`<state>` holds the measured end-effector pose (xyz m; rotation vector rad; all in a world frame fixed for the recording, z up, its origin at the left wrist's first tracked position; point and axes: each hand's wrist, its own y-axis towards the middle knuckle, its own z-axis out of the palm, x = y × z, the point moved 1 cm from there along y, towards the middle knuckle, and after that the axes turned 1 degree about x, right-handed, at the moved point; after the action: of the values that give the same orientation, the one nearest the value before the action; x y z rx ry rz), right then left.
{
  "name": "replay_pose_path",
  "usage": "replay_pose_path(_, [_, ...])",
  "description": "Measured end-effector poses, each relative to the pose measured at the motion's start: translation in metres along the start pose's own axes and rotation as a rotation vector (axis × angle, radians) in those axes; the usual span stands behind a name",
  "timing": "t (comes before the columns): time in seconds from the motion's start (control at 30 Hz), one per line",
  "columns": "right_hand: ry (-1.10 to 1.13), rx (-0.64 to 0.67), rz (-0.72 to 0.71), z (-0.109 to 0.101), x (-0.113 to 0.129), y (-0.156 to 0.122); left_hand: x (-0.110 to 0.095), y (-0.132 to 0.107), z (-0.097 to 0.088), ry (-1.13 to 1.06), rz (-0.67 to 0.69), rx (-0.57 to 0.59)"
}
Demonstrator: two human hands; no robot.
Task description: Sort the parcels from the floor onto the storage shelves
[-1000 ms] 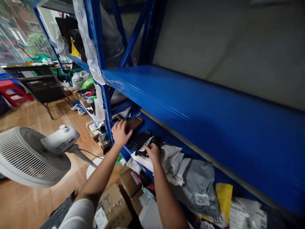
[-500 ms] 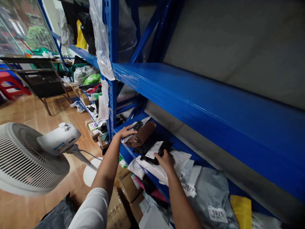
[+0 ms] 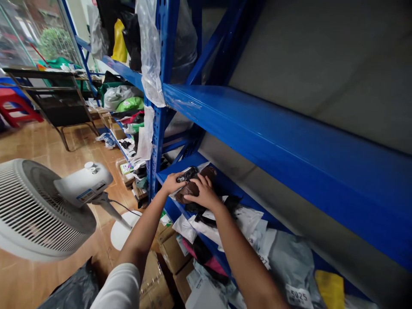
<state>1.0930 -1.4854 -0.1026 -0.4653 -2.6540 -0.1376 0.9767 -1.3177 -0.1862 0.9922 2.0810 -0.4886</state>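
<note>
Both my hands reach onto the lower blue shelf (image 3: 180,169). My left hand (image 3: 172,183) curls round the near end of a brown parcel bag (image 3: 192,187), beside a small black item in clear wrap (image 3: 187,174). My right hand (image 3: 203,193) lies on top of the same brown bag, fingers bent and pressing it. Just right of my hands lie a black bag (image 3: 229,202) and a white mailer (image 3: 244,218). Further right sits a grey mailer (image 3: 289,262) with numbered labels.
A blue upright post (image 3: 162,98) with hanging plastic stands left of my hands. A wide blue shelf beam (image 3: 289,146) runs overhead. Cardboard boxes (image 3: 170,246) sit on the floor below. A white floor fan (image 3: 41,210) stands at the left, a yellow mailer (image 3: 330,285) at lower right.
My right hand left the black bag and moved left onto the brown bag. My left hand stays at the brown bag's near end. The view shifted slightly right.
</note>
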Motion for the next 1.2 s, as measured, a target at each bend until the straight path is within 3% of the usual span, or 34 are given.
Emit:
replay_pose_path(0.07, [-0.013, 0.037, -0.007, 0.011, -0.005, 0.000, -0.002, -0.005, -0.002, 0.027, 0.091, -0.066])
replay_pose_path(0.17, [-0.011, -0.016, -0.031, 0.018, -0.015, -0.009, -0.002, -0.010, -0.006, 0.111, 0.249, -0.165])
replay_pose_path(0.3, [-0.026, -0.037, -0.044, 0.016, -0.018, -0.014, 0.002, -0.003, -0.009, 0.213, 0.247, -0.223])
replay_pose_path(0.77, [-0.009, -0.025, -0.010, 0.019, -0.030, -0.027, 0.000, 0.005, -0.015, 0.240, 0.216, -0.148])
replay_pose_path(1.1, [0.024, -0.041, 0.013, 0.024, -0.022, -0.023, -0.004, -0.017, 0.002, 0.266, 0.264, 0.004])
replay_pose_path(1.17, [0.113, -0.126, 0.078, 0.022, -0.026, -0.018, -0.004, -0.017, 0.003, 0.233, 0.255, 0.007])
replay_pose_path(1.2, [0.165, -0.204, 0.183, 0.019, -0.029, -0.013, -0.004, -0.016, 0.002, 0.218, 0.254, 0.015])
